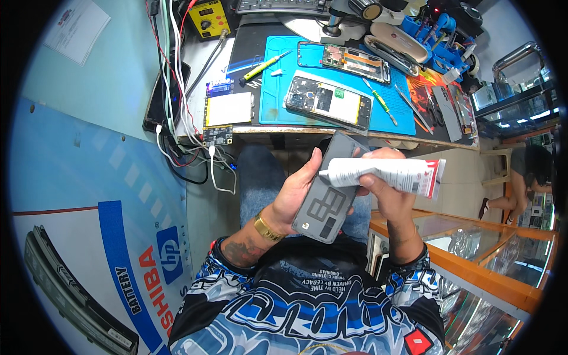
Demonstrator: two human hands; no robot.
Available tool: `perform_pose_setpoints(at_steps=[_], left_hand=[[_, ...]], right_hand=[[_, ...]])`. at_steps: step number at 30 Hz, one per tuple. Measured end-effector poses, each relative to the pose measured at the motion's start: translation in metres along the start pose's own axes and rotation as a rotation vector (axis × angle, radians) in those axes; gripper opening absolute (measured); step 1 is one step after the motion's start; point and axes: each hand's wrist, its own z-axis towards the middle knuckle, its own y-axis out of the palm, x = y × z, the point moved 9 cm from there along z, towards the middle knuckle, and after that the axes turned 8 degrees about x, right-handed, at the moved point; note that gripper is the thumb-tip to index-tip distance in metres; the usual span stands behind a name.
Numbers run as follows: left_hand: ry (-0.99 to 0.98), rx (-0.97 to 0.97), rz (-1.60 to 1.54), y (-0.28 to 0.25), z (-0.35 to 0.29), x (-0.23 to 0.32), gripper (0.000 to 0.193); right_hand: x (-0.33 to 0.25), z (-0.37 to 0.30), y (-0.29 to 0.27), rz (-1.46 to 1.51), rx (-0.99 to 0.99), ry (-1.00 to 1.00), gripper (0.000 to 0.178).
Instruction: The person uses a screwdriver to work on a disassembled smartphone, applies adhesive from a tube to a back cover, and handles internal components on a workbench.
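Observation:
My left hand (296, 192) is closed round the edge of a dark grey phone back cover (325, 207), its inner side turned up in front of my chest. In my right hand (387, 192) is a white and red glue tube (378, 173), lying on its side with its narrow end at the cover's upper part. Whether the tip touches the cover, I cannot tell. On the blue mat beyond my hands lies an opened phone (328, 102) with its battery showing. Behind it rests a second opened phone (356, 62) beside a thin frame (310, 54).
The blue repair mat (272, 97) carries a yellow-green screwdriver (263, 67) and a green pen-like tool (380, 102). At left are a loose battery (228, 110), a circuit board (218, 136), cables and a yellow power unit (209, 18). Tweezers (414, 109) lie right. A glass case (473, 248) stands at my right.

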Motion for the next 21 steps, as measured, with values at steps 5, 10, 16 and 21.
perform_pose_setpoints(at_steps=[5,10,16,21], left_hand=[[-0.022,0.050,-0.007,-0.003,0.002,-0.003,0.073],[-0.008,-0.035,-0.001,0.003,0.001,0.000,0.073],[-0.009,-0.134,-0.074,0.004,0.002,-0.003,0.074],[0.013,-0.059,-0.026,0.003,0.000,-0.003,0.074]], right_hand=[[-0.011,0.001,0.007,-0.142,-0.185,-0.230,0.031],[0.000,-0.002,0.004,0.008,-0.087,-0.013,0.030],[0.003,-0.003,-0.003,-0.006,-0.080,-0.003,0.029],[0.019,-0.002,-0.013,0.042,0.050,0.139,0.030]])
